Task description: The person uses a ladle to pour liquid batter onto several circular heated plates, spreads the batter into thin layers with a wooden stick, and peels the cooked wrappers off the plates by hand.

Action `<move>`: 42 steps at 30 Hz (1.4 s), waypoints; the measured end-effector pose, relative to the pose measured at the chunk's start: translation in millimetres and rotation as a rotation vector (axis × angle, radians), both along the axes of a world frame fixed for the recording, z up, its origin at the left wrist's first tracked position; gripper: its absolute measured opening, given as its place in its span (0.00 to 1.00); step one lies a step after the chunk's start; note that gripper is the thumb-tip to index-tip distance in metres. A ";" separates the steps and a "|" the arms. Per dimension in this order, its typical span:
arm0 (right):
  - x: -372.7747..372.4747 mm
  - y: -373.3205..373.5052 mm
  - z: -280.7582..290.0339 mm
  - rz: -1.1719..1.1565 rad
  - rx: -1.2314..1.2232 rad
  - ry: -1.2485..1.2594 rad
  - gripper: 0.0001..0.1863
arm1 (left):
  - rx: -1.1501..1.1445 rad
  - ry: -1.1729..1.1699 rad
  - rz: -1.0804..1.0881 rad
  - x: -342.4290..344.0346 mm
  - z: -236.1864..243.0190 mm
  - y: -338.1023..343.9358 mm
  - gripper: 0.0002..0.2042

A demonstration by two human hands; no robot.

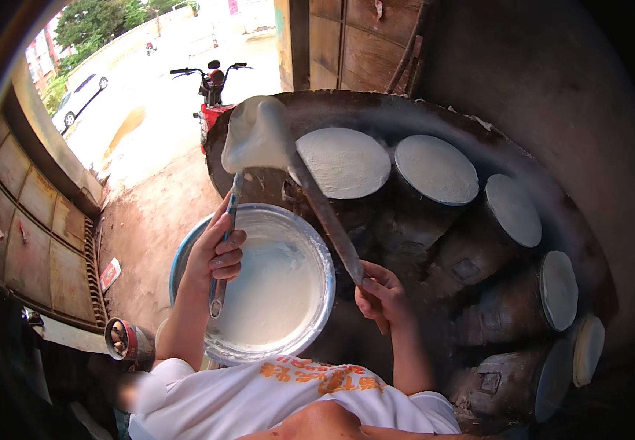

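Note:
My left hand (218, 249) is wrapped round the long, blue-tinged handle of a ladle (235, 192), held upright over a basin. Thick white batter (255, 139) covers its head, so the shape underneath is hidden. In my right hand (380, 295) is a long wooden stick (326, 214), gripped near its lower end. It slants up to the left, and its upper end meets the batter-covered head. Below my hands stands the wide blue-and-white basin (328, 297), with white batter inside and smears along its wall.
Round griddles with white sheets, such as the far griddle (343, 163) and the middle griddle (436, 169), curve along my right on dark barrel stoves (471, 268). Steam drifts over them. A can (130, 339) stands at lower left. A red motorbike (211, 117) stands outside the doorway.

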State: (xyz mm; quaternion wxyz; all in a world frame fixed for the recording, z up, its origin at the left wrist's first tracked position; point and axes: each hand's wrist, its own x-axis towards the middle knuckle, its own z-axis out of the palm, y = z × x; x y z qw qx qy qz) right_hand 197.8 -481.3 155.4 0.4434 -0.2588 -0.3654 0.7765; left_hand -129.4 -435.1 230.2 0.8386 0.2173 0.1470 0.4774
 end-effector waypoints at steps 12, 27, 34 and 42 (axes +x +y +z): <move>34.2 -121.4 -90.8 -0.133 -0.325 0.040 0.19 | -0.848 -0.277 -0.523 53.4 -63.9 0.1 0.22; 230.4 -420.2 9.0 -1.862 -0.126 -1.320 0.16 | -0.968 -0.424 -2.010 571.2 6.4 -242.7 0.16; 246.8 -484.4 -134.5 -2.249 -0.620 -1.052 0.20 | -1.025 -0.358 -2.058 806.8 -39.8 -386.2 0.16; 444.0 -513.1 -212.6 -2.759 -0.391 -0.493 0.23 | -0.585 0.375 -2.109 931.6 -123.2 -440.7 0.12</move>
